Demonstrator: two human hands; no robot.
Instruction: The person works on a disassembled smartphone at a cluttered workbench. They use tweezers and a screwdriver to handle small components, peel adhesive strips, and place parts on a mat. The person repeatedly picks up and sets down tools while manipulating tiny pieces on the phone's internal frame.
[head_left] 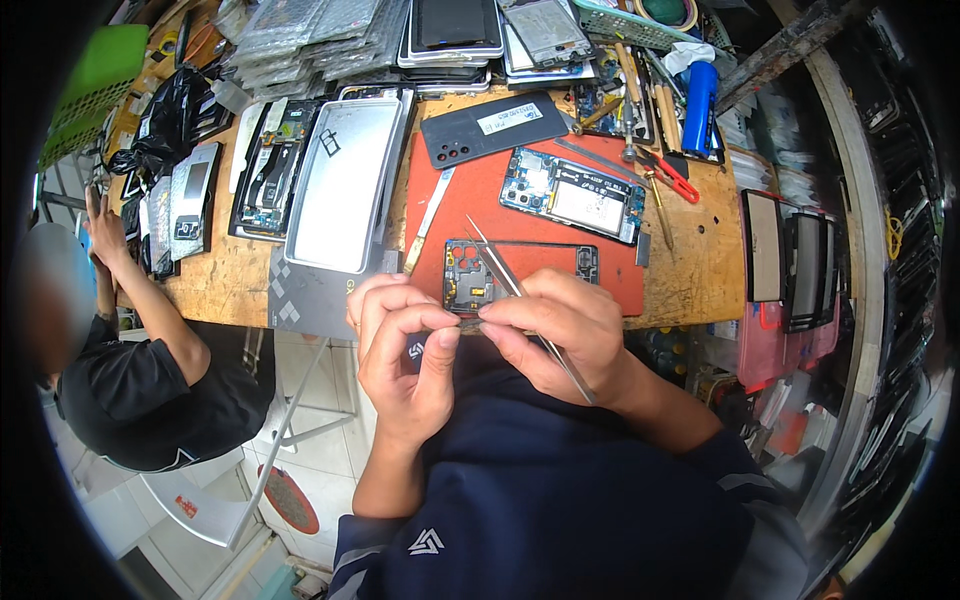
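Observation:
My left hand [405, 365] is at the front edge of the orange mat [625, 285], fingers curled and tips pinched on something small I cannot make out. Beside it my right hand [565, 340] grips steel tweezers [505, 270], which slant up over a dark phone mid-frame [465, 280], and its fingertips nearly meet the left ones. Above the frame on the mat lies an opened phone [575, 200] with board and battery exposed, below a dark back cover [495, 135] with a white label. A thin metal blade [430, 215] lies left of them.
A white tray [335, 195], another opened phone [270, 170], stacked wrapped parts [300, 45], tools [635, 100] and red-handled cutters [678, 182] crowd the bench [690, 260]. A seated person [150, 390] works at the left. Screens and a pink box [780, 345] stand right.

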